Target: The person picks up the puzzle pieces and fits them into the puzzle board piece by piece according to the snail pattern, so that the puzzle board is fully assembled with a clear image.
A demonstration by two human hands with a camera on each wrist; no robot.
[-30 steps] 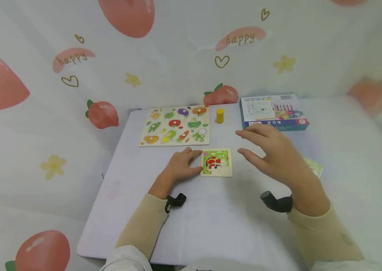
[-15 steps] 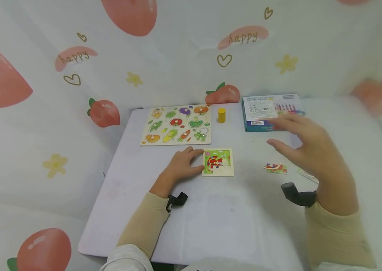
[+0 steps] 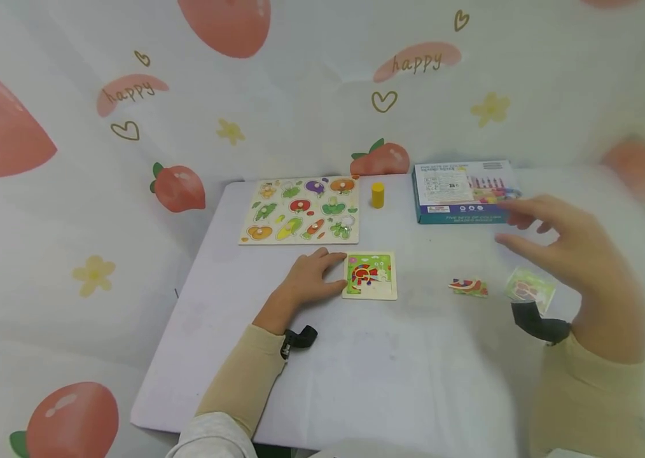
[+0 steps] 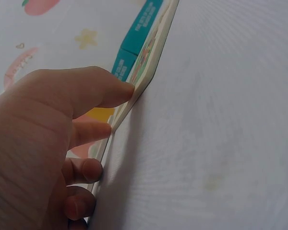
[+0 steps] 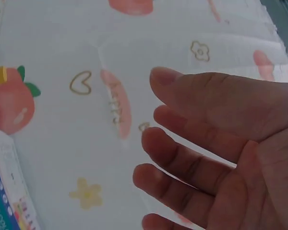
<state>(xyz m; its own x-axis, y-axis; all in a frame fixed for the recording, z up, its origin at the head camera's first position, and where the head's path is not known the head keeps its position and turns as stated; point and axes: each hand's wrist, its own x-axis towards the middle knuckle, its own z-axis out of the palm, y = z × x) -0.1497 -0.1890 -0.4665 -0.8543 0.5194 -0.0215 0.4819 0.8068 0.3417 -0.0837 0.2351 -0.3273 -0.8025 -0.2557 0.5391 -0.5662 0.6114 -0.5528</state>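
A small square jigsaw puzzle (image 3: 384, 292) lies flat on the table, with a red spiral picture on green and a bare patch at its lower right. My left hand (image 3: 312, 278) rests at its left side. Thumb and forefinger touch the puzzle's edge (image 4: 156, 57) in the left wrist view, without closing round it. My right hand (image 3: 568, 248) hovers over the table's right side, thumb and fingers apart. Nothing is between them in the right wrist view. Below and left of it lie overlapping loose puzzle pieces (image 3: 469, 288), and a green printed sheet or packet (image 3: 530, 287) lies partly beneath the hand.
A wooden vegetable peg board (image 3: 282, 215) lies at the back left. Beside it stands a yellow cylinder (image 3: 377, 195). A teal-sided box (image 3: 462, 216) is at the back right, near the patterned backdrop (image 3: 294, 108). The white table (image 3: 345, 369) ends at the left and front.
My right hand has moved right, away from the puzzle, uncovering the loose pieces and more of the green sheet or packet. My left hand stays at the puzzle's edge.
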